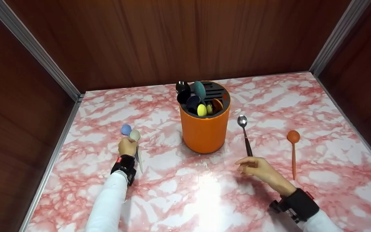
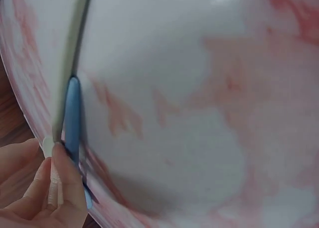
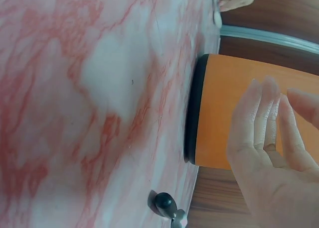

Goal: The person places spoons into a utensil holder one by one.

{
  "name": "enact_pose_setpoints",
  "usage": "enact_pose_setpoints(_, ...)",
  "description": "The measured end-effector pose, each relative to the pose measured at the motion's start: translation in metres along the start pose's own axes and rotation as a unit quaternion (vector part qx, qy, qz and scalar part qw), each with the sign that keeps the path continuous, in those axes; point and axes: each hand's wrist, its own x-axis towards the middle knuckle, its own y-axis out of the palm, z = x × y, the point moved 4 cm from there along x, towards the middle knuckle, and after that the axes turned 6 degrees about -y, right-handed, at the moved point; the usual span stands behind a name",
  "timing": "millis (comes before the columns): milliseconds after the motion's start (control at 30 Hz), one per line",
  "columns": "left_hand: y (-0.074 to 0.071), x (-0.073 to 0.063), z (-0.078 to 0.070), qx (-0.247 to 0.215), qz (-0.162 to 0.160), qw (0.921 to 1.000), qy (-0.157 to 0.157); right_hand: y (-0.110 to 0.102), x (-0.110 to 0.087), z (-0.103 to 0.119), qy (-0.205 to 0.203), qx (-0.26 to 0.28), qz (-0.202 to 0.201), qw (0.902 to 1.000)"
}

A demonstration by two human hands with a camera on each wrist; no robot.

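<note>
With the thumb and fingers of my left hand (image 1: 127, 147), I pinch a pale grey-green spoon (image 1: 135, 135) near its neck. Its long handle (image 2: 75, 34) slants across the left wrist view. A blue spoon (image 1: 126, 129) lies on the table right beside it, partly hidden by the hand. My right hand (image 1: 257, 166) hovers over the table with loosely bent fingers and holds nothing. Just beyond those fingers lies a metal spoon with a dark handle (image 1: 248, 145). In the right wrist view, the hand (image 3: 274, 158) appears in front of the orange utensil holder (image 3: 224, 113).
The round orange holder (image 1: 203, 135) stands mid-table, with several dark, teal, yellow and brown utensils in its slotted top. An orange spoon (image 1: 293, 137) lies at the right. Wood-grain panels (image 1: 172, 42) enclose the back and sides of the marbled table (image 1: 163, 193).
</note>
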Motion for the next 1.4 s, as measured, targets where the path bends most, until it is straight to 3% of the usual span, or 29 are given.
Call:
enact_pose_setpoints(33, -0.003, -0.005, -0.006, 0.009, 0.006, 0.9999, -0.008, 0.000, 0.000, 0.000, -0.001, 0.004, 0.000, 1.0000)
enact_pose_setpoints(100, -0.005, -0.008, -0.009, 0.011, -0.002, 0.9999, 0.005, 0.001, 0.000, 0.001, -0.004, 0.010, 0.003, 0.9999)
enact_pose_setpoints(200, 0.016, 0.019, 0.021, 0.028, -0.039, 0.9977, 0.048, 0.001, 0.000, 0.002, -0.005, 0.009, 0.002, 0.9999)
enact_pose_setpoints(333, 0.042, 0.056, 0.060, 0.043, -0.045, 0.9958, 0.067, 0.002, 0.000, 0.002, -0.005, 0.009, 0.002, 0.9999)
enact_pose_setpoints(400, 0.033, 0.046, 0.047, 0.038, -0.019, 0.9980, 0.047, 0.002, 0.000, 0.002, -0.002, 0.011, 0.002, 0.9999)
enact_pose_setpoints(567, -0.009, -0.019, -0.021, 0.037, 0.001, 0.9992, 0.013, 0.001, -0.001, 0.002, 0.001, 0.017, 0.003, 0.9999)
enact_pose_setpoints(600, -0.013, -0.027, -0.029, 0.037, -0.002, 0.9992, 0.016, 0.001, -0.001, 0.002, 0.002, 0.017, 0.002, 0.9998)
enact_pose_setpoints(633, 0.003, -0.005, -0.006, 0.040, -0.008, 0.9989, 0.025, 0.001, -0.001, 0.002, 0.002, 0.020, 0.002, 0.9998)
enact_pose_setpoints(667, 0.011, 0.005, 0.005, 0.044, -0.021, 0.9983, 0.032, 0.001, 0.000, 0.002, 0.003, 0.023, 0.003, 0.9997)
enact_pose_setpoints(700, 0.013, 0.006, 0.007, 0.041, -0.022, 0.9979, 0.045, 0.001, 0.000, 0.001, 0.003, 0.025, 0.003, 0.9997)
enact_pose_setpoints(833, 0.056, 0.067, 0.070, 0.052, -0.041, 0.9943, 0.084, 0.002, 0.000, 0.000, 0.008, 0.029, 0.008, 0.9995)
enact_pose_setpoints(867, 0.050, 0.057, 0.060, 0.053, -0.046, 0.9934, 0.091, 0.002, 0.000, 0.000, 0.010, 0.027, 0.008, 0.9995)
enact_pose_setpoints(900, 0.054, 0.063, 0.065, 0.054, -0.034, 0.9938, 0.091, 0.001, 0.000, 0.000, 0.011, 0.025, 0.009, 0.9996)
enact_pose_setpoints(933, 0.068, 0.082, 0.084, 0.061, -0.037, 0.9934, 0.090, 0.001, 0.000, -0.001, 0.013, 0.021, 0.009, 0.9996)
enact_pose_setpoints(1100, 0.106, 0.135, 0.136, 0.076, -0.021, 0.9935, 0.082, 0.001, 0.000, -0.003, 0.017, 0.017, 0.007, 0.9997)
enact_pose_setpoints(1200, 0.127, 0.164, 0.164, 0.090, -0.030, 0.9926, 0.076, 0.002, 0.000, -0.003, 0.013, 0.027, 0.009, 0.9995)
enact_pose_setpoints(1300, 0.142, 0.185, 0.186, 0.098, -0.029, 0.9930, 0.058, 0.002, -0.001, -0.004, 0.011, 0.042, 0.011, 0.9990)
enact_pose_setpoints(1400, 0.150, 0.195, 0.198, 0.103, -0.017, 0.9937, 0.043, 0.003, -0.001, -0.004, 0.012, 0.051, 0.012, 0.9986)
